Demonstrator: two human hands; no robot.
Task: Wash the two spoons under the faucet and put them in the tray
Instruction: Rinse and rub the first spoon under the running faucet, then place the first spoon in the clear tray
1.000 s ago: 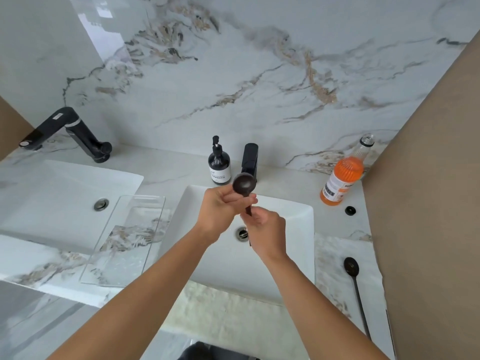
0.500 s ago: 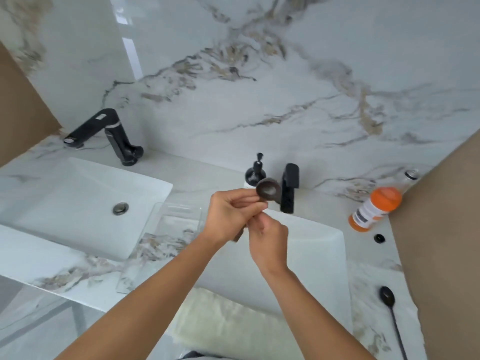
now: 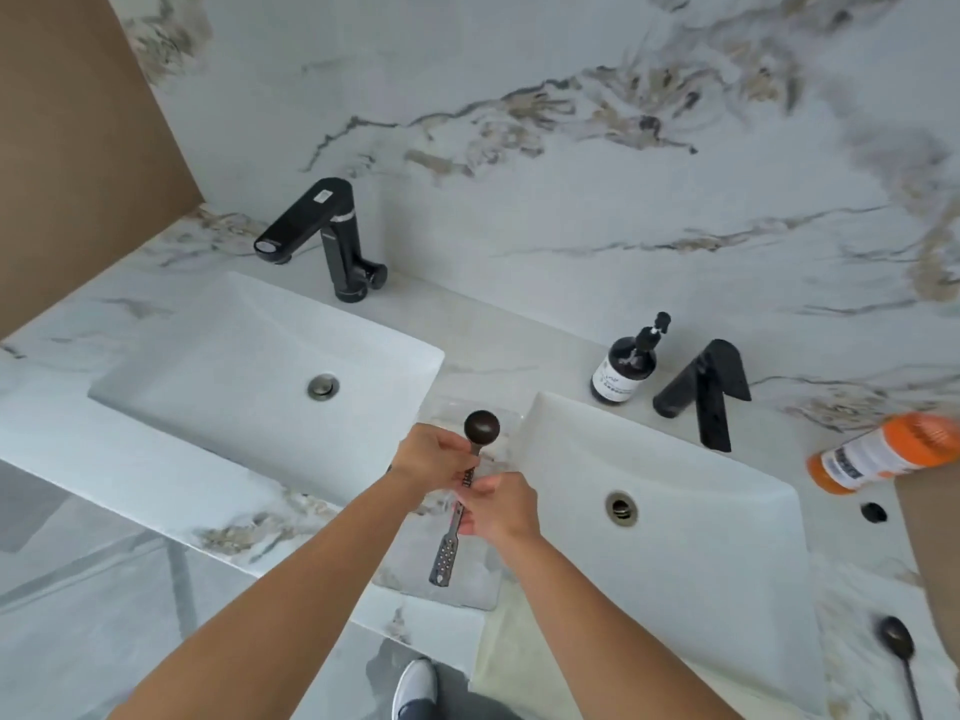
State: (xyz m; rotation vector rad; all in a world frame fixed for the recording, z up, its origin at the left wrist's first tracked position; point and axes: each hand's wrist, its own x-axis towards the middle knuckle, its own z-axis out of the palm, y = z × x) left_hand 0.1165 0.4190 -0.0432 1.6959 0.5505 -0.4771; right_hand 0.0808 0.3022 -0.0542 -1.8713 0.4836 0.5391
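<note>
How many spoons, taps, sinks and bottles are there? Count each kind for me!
Spoons: 2, one held, one on the counter
Taps: 2, left, right
Sinks: 2, left, right
Bottles: 2, dark pump, orange
Total: 8

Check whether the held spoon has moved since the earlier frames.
Yes. The held spoon, earlier over the right sink in front of its faucet, is now left of that sink, over the clear tray.

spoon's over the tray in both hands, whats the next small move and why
Probably lower the spoon flat into the clear tray and let go: both the left hand and right hand hold it right above the tray.
</note>
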